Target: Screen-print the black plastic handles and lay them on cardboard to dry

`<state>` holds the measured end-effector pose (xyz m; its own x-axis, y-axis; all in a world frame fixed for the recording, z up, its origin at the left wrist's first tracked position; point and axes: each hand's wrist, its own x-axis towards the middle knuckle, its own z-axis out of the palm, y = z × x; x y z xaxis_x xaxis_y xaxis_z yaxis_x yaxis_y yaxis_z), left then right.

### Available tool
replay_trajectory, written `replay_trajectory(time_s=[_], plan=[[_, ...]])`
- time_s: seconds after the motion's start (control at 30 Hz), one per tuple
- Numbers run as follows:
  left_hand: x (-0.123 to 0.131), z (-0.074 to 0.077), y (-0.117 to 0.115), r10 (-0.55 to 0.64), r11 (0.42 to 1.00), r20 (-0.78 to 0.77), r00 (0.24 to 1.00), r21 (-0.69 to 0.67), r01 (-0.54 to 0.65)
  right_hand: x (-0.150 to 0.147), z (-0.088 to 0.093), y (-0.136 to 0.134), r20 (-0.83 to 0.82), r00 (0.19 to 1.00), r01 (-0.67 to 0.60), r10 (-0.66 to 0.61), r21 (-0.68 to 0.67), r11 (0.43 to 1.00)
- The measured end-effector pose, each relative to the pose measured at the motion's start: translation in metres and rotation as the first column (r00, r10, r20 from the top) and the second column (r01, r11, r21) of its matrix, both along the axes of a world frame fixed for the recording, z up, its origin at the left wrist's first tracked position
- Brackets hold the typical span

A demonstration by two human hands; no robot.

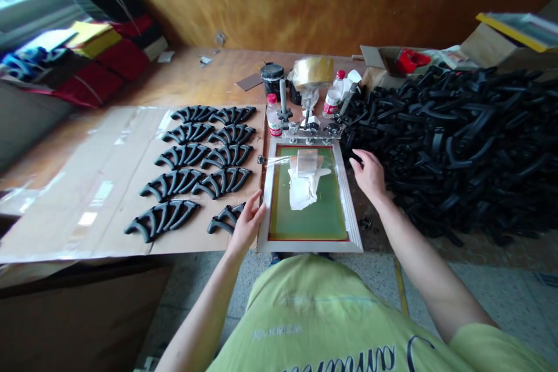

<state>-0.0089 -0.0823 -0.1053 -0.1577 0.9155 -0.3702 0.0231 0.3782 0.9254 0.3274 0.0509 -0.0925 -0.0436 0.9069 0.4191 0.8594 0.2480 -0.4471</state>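
Note:
A silver-framed printing screen [353,209] with green mesh lies flat at the table's front edge, a white rag and a squeegee resting on the mesh. My left hand [246,225] rests against the frame's left side, fingers partly curled, just over a black curved plastic part [224,218]. My right hand [368,173] hovers open by the frame's right side, close to a large heap of black plastic parts [457,145].
Several black curved parts [192,163] lie in two columns on a cardboard sheet [100,186] at left. Bottles [274,119], a black ink can [272,78] and a clamp hinge sit behind the screen. Cardboard boxes stand at back right, coloured stacks at back left.

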Motion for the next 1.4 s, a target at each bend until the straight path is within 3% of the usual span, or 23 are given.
replay_trajectory(time_s=[0.1, 0.2, 0.3, 0.53, 0.7, 0.8, 0.9, 1.07, 1.17, 1.3, 1.4], plan=[[0.001, -0.038, 0.0, -0.018, 0.998, -0.021, 1.0, -0.06, 0.017, -0.042, 0.021, 0.009, 0.139, 0.977, -0.159, 0.16, -0.019, 0.987], [0.0, -0.055, 0.002, -0.015, 0.998, -0.069, 0.998, -0.058, 0.011, -0.082, 0.03, 0.007, 0.31, 0.886, -0.281, 0.343, -0.229, 0.932], [-0.001, -0.059, 0.001, -0.027, 0.997, -0.069, 0.997, -0.076, 0.022, -0.095, 0.027, -0.006, 0.386, 0.81, -0.303, 0.442, -0.369, 0.878], [-0.001, -0.061, 0.0, -0.012, 0.997, -0.197, 0.98, -0.079, -0.003, -0.079, 0.008, -0.062, 0.438, 0.635, -0.496, 0.636, -0.4, 0.771], [0.001, -0.057, 0.0, 0.002, 0.998, -0.214, 0.977, -0.061, -0.015, -0.07, 0.02, -0.064, 0.375, 0.531, -0.612, 0.76, -0.452, 0.649], [0.002, -0.053, 0.0, 0.022, 0.998, -0.198, 0.98, -0.045, -0.031, -0.075, 0.024, -0.052, 0.34, 0.614, -0.586, 0.713, -0.409, 0.7], [0.002, -0.049, 0.0, 0.028, 0.999, -0.189, 0.982, -0.038, -0.036, -0.079, 0.013, -0.054, 0.343, 0.693, -0.551, 0.635, -0.317, 0.772], [0.003, -0.041, -0.001, 0.016, 0.998, -0.182, 0.983, -0.05, -0.025, -0.07, 0.0, -0.073, 0.321, 0.638, -0.626, 0.7, -0.315, 0.714], [0.002, -0.031, -0.001, 0.02, 0.998, -0.16, 0.987, -0.052, -0.029, -0.076, 0.014, -0.055, 0.278, 0.719, -0.565, 0.637, -0.3, 0.769], [0.0, -0.002, -0.001, -0.015, 1.0, -0.058, 0.998, -0.012, 0.014, -0.088, 0.041, -0.008, 0.21, 0.876, -0.389, 0.434, -0.224, 0.893], [-0.001, 0.031, 0.007, 0.006, 0.999, 0.01, 1.0, 0.047, -0.006, -0.064, 0.057, 0.023, 0.117, 0.957, -0.256, 0.267, -0.1, 0.962]])
